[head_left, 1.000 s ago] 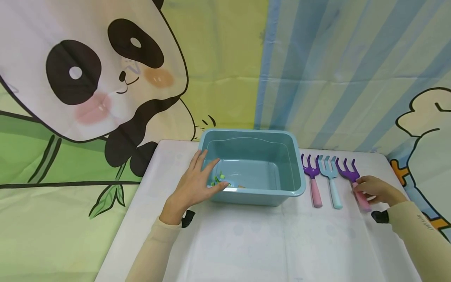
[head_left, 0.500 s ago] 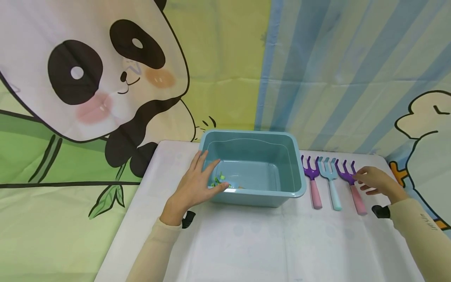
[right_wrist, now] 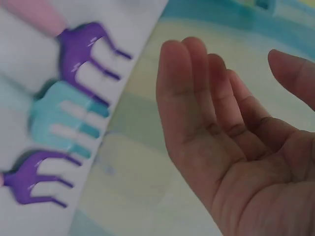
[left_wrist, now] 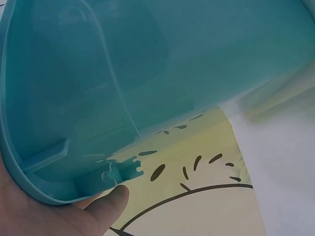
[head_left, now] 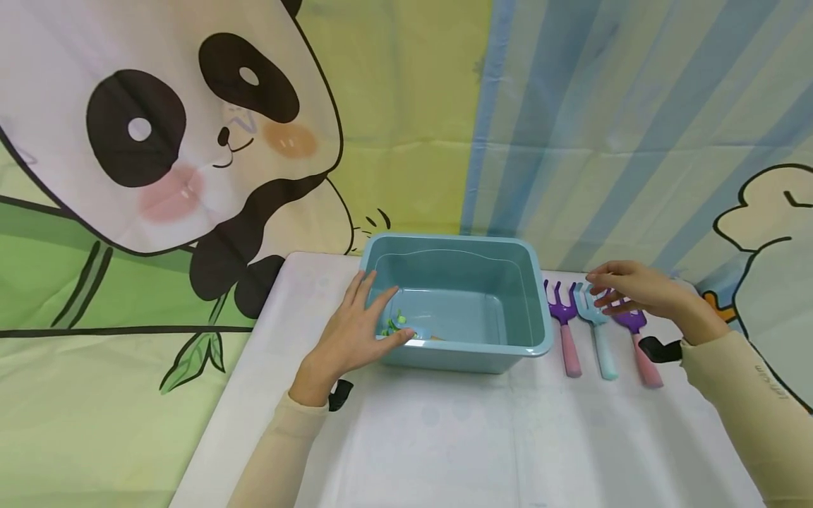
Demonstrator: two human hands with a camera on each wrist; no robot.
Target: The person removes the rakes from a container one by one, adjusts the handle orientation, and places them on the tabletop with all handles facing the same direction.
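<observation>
A blue-green plastic tub (head_left: pixel 470 358) stands on the white table. My left hand (head_left: pixel 346 331) rests at its left front rim, fingers spread and nearly straight. In the left wrist view that hand (left_wrist: pixel 54 221) lies against the rim's outer side. To the tub's right lie three toy garden forks in a row: a purple one with a pink handle (head_left: pixel 570 353), a light blue one (head_left: pixel 605 353), and another purple-and-pink one (head_left: pixel 646 363). My right hand (head_left: pixel 648 293) hovers over the tines of the two rightmost forks, partly hiding them. The right wrist view shows its palm holding nothing, fingers loosely bent.
Small green and blue pieces (head_left: pixel 395 323) lie inside the tub near its front left, partly hidden by my left hand. The white tabletop (head_left: pixel 457 444) extends toward me. Behind it hangs a printed cloth (head_left: pixel 406 127) with a panda and stripes.
My right hand has come off the rightmost fork's handle and moved up and left over the tines. That fork's handle has settled slightly. The left hand stays at the tub.
</observation>
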